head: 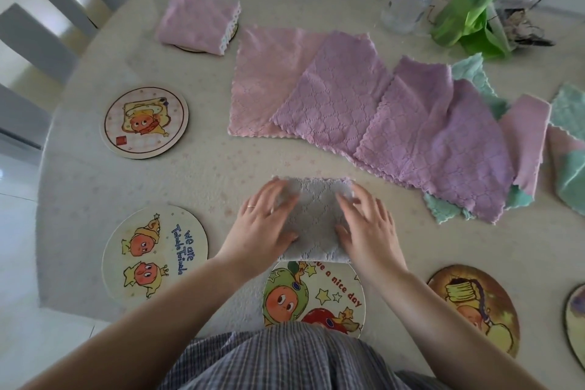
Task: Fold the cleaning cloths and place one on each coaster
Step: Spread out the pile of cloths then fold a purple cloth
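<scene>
We've got both hands flat on the folded grey cloth, left hand and right hand fingers spread, its near edge touching the "nice day" coaster; bare surface lies left of the cloth.

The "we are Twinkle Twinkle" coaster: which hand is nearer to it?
Left. The left hand presses the grey cloth just right of that coaster; the right hand lies farther right.

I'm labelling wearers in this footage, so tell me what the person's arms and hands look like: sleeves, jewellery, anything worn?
Both forearms are bare, with no sleeves in view. The left hand wears a thin ring on one finger; the right hand shows no ring, watch or glove. No bracelets appear on either wrist. Below the arms, the person wears a blue-grey checked garment.
</scene>
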The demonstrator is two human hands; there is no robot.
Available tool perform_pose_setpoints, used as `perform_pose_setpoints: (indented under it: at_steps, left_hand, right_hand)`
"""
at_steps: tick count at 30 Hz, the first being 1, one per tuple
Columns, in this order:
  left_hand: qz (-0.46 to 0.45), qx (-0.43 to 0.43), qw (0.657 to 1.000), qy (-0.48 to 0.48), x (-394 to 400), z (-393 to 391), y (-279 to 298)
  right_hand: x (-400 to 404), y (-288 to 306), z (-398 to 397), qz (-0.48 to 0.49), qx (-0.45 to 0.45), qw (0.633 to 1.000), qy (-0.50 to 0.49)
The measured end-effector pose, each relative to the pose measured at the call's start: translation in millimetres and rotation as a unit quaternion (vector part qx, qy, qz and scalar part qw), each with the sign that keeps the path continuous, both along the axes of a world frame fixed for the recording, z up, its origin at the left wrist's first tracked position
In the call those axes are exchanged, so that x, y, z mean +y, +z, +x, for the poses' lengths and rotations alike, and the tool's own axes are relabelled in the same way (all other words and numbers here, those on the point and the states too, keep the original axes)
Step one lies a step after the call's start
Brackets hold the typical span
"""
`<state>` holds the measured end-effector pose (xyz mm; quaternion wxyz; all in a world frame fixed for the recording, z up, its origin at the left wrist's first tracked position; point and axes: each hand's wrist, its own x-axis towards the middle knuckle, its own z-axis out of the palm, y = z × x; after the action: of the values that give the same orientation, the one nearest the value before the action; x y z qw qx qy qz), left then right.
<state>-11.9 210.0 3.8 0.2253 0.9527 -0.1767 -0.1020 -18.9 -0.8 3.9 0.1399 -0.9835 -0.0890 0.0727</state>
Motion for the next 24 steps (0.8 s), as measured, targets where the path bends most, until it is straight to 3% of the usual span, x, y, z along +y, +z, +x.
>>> perform_pose_setpoints:
  at_steps: [4, 8, 16, 20, 22, 24]
  left_hand:
    - [0.117, -0.002, 0.989, -0.093, -9, -7, -14]
    - [0.151, 0.023, 0.986, -0.070, -5, -4, -25]
    - [0.168, 0.056, 0.984, -0.018, 22, 5, -21]
    - [0.063, 0.054, 0.993, 0.088, 37, -3, -12]
    - [0.024, 0.042, 0.992, 0.114, 35, -5, -6]
    - [-0.006, 0.083, 0.989, 0.121, 27, -7, -2]
  right_hand:
    - [14, -7, -4, -0.040, 0.015, 0.995, 0.087]
    - [6, -16, -4, -0.070, 0.088, 0.990, 0.090]
    - [-29, -16, -7, -0.087, 0.115, 0.989, 0.019]
    - [-28, -2, -10, 0.062, 0.094, 0.988, -0.102]
    - [-18, 5, -10, 0.169, 0.134, 0.959, -0.185]
    - [-7, 7, -6, 0.224, 0.173, 0.929, -0.240]
